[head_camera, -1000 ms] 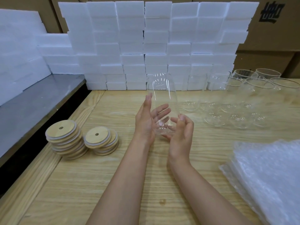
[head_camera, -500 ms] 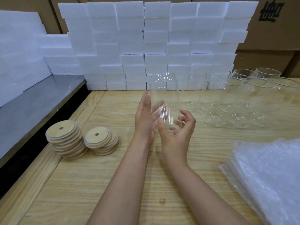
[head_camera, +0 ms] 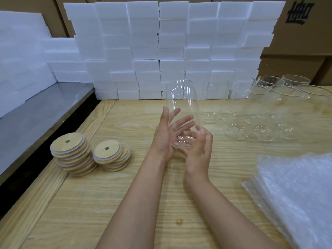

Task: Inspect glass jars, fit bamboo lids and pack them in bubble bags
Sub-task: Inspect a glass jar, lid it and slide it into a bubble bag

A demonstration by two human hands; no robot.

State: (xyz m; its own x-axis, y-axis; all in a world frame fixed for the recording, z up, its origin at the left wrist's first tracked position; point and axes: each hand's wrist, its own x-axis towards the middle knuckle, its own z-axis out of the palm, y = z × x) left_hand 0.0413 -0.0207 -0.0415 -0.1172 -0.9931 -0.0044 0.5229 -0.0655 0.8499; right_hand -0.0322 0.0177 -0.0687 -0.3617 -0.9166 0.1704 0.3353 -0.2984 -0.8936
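Hands of a person cradle one clear glass jar (head_camera: 181, 100) just above the middle of a pale wooden table (head_camera: 125, 203). The jar stands roughly upright; which end is up is hard to tell through the clear glass. The left hand (head_camera: 164, 139) lies flat against the jar's lower side, fingers straight and spread. The right hand (head_camera: 199, 150) cups the jar's bottom end, fingers curled beneath it and the thumb resting on the wall.

Two stacks of bamboo lids (head_camera: 71, 151), each lid with a small centre hole, sit near the table's left edge, well apart from the hands. More empty jars (head_camera: 269, 108) cluster toward the far right corner. A pile of bubble bags (head_camera: 296, 194) fills the near right corner. White foam blocks (head_camera: 170, 51) are stacked like a wall along the far edge.

This looks like the inspection step, with no lid fitted yet. The hold seems light: only one hand wraps the glass, so turning it could let the smooth wall slip and drop onto the wood. A swing to the right might knock the nearest empty jars. Against the white foam, a chip or crack could also be missed easily.
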